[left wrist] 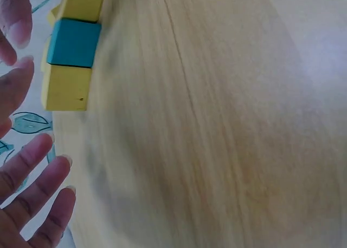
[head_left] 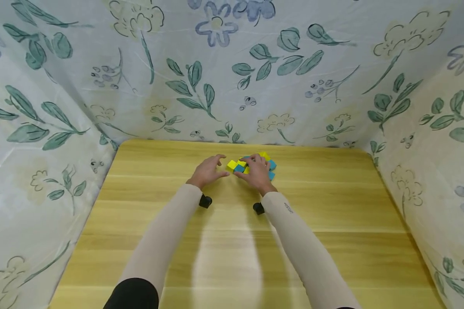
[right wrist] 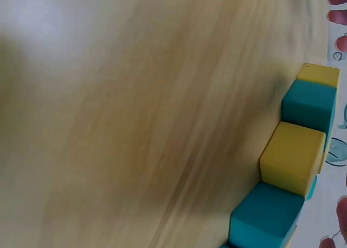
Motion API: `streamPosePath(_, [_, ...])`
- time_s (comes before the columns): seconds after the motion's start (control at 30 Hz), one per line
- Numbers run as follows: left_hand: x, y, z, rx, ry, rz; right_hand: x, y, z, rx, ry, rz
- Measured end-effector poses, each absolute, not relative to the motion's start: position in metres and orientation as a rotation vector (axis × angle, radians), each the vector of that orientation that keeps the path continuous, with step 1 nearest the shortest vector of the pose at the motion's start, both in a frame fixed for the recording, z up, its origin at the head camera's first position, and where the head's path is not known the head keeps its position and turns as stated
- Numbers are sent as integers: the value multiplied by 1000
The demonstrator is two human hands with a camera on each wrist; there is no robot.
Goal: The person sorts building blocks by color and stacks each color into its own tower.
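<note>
Yellow and blue cubes lie clustered near the table's far edge, among them a yellow cube at the left end and a blue cube beside it. My left hand is just left of the cluster, thumb and fingers spread apart with nothing between them. Over the cluster reaches my right hand, its fingers apart and hiding some of the cubes. A row of touching cubes shows in the right wrist view, with a yellow cube between blue ones; fingertips appear at the edge.
The wooden table ends at the back against a hanging floral cloth, which also rises on both sides. More cubes sit right of the right hand, including a blue cube and a yellow cube behind it.
</note>
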State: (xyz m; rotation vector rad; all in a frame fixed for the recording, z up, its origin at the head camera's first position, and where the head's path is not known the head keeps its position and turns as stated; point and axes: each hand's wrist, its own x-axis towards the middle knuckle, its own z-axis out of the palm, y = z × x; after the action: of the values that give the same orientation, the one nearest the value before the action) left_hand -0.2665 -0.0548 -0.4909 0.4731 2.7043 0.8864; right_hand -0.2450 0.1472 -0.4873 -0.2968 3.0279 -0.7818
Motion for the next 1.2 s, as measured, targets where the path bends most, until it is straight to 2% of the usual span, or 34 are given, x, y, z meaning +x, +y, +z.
streamPosePath(0.23, [-276, -41, -498, 489, 2659, 806, -261, 134, -496, -228, 2991, -681])
streamPosePath(0.53, [-278, -33, -500, 481, 2663, 655, -262, 122, -507, -141, 2998, -693])
streamPosePath(0.8, [-278, -32, -506, 431, 2694, 749, -259, 119, -514, -116, 3057, -711])
streamPosePath(1.2, [-271, -44, -516, 452, 2629, 974, -251, 117, -517, -215, 3093, -727])
